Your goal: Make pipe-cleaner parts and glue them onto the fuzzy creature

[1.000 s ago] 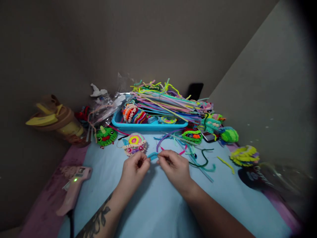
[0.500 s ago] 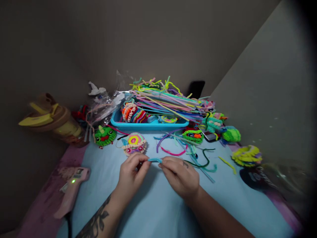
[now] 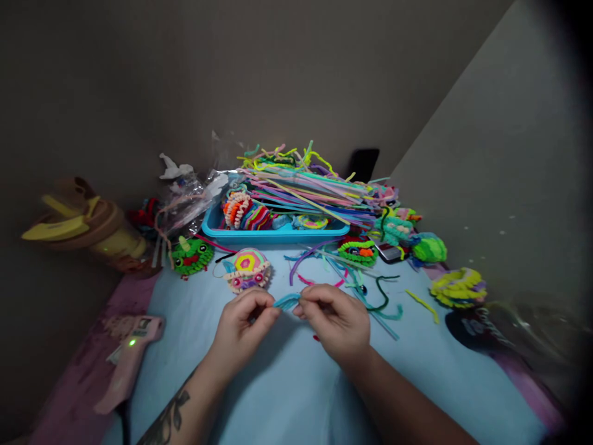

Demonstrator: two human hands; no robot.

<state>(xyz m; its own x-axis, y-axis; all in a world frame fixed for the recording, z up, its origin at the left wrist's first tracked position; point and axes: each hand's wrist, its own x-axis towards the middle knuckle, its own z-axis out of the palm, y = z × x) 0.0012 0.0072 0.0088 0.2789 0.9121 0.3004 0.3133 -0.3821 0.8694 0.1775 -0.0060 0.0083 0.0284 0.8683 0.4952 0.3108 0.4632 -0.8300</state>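
Observation:
A short blue bundle of bent pipe cleaner (image 3: 287, 301) spans the gap between my hands above the cloth. My left hand (image 3: 245, 324) pinches its left end between thumb and fingers. At its right end, my right hand (image 3: 336, 321) grips it the same way, fingers curled in. Just beyond my left hand sits a round fuzzy figure (image 3: 250, 270) with a pink, yellow and white top. Loose pipe cleaners (image 3: 384, 296) in teal, green, pink and purple lie past my right hand. A small red bit (image 3: 316, 338) shows beneath my right fingers.
A blue tray (image 3: 278, 235) at the back holds many pipe cleaners (image 3: 306, 185) and fuzzy pieces. At left are a pink glue gun (image 3: 132, 361) with a green light, a green figure (image 3: 192, 254) and a brown cup (image 3: 106, 225). A yellow coil (image 3: 458, 287) lies right.
The blue piece now looks looser and shows separate strands, its right end slightly higher. My fingers have shifted slightly on it. The whole view has moved a little.

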